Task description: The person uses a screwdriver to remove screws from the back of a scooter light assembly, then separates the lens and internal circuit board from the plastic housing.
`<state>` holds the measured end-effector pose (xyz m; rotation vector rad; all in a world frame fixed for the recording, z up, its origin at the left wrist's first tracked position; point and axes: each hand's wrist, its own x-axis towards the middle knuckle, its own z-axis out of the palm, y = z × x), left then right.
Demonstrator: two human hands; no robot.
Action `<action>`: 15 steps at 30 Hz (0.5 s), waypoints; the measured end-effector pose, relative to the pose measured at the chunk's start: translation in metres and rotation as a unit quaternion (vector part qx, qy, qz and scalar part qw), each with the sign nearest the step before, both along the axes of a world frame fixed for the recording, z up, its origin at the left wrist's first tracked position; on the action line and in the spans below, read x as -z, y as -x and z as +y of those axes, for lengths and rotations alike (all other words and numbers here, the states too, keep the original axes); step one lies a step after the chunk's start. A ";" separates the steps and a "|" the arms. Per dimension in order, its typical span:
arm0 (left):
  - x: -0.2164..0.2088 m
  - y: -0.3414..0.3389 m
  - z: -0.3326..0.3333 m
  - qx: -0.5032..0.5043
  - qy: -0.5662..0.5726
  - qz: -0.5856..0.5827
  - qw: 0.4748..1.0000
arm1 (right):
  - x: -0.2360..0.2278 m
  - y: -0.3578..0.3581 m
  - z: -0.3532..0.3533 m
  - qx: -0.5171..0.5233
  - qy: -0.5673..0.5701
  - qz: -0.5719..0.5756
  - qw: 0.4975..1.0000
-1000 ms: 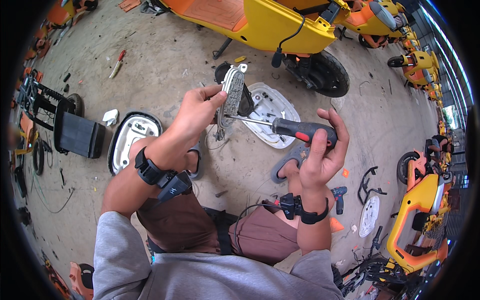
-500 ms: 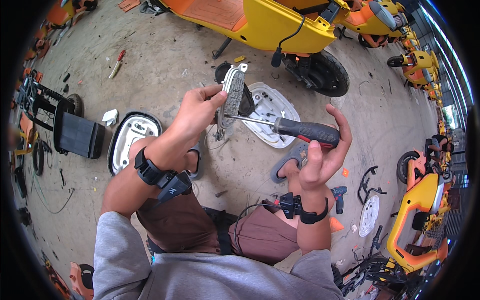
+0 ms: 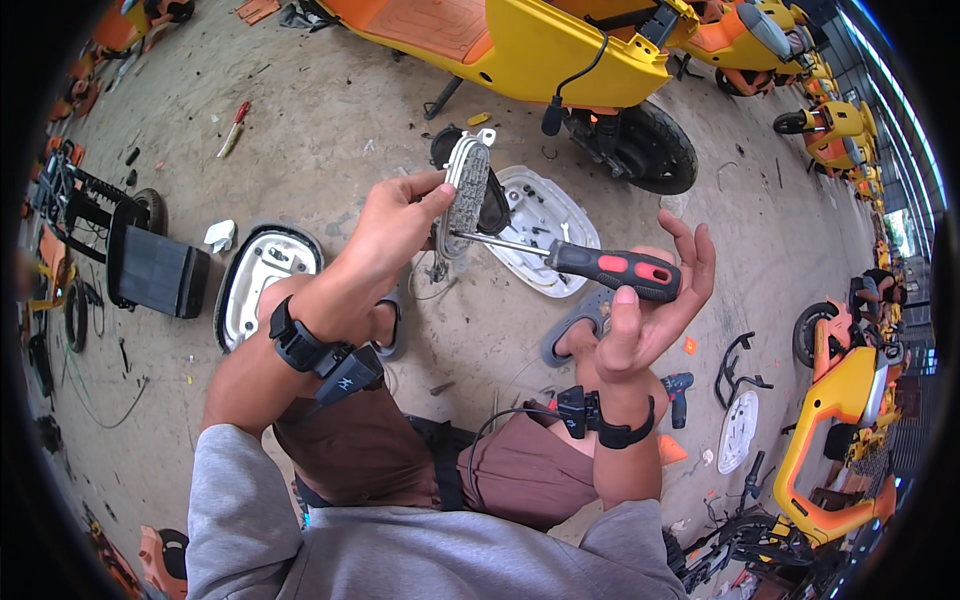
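Left hand [image 3: 402, 222] pinches an oval, white-rimmed part [image 3: 466, 195] between thumb and fingers, raised above the floor [image 3: 330, 135] in front of me. With my right hand [image 3: 650, 335] I hold a black-and-red screwdriver [image 3: 612, 270] between thumb and forefinger, other fingers spread, the screwdriver's tip at the part's lower end. Beyond lies a white cover [image 3: 568, 222], hollow side up; farther off stands a yellow scooter [image 3: 560, 65].
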<state>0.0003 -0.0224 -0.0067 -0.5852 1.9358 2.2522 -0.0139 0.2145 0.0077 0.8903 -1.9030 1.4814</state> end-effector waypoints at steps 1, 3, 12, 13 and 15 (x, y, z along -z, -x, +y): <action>0.001 0.001 0.000 0.003 0.000 -0.003 1.000 | 0.002 0.000 0.000 0.004 0.000 -0.004 1.000; 0.004 0.002 -0.001 0.008 0.002 -0.008 1.000 | 0.001 -0.002 -0.002 0.035 0.020 -0.049 0.998; 0.005 0.002 -0.002 0.009 -0.007 -0.002 1.000 | 0.001 0.001 0.002 0.024 -0.008 0.001 1.000; 0.005 0.002 -0.002 0.012 -0.006 -0.001 1.000 | 0.001 0.000 0.002 0.029 -0.019 0.004 0.999; 0.005 0.002 -0.003 0.018 -0.003 0.000 1.000 | 0.000 -0.002 0.000 0.049 -0.003 -0.040 0.998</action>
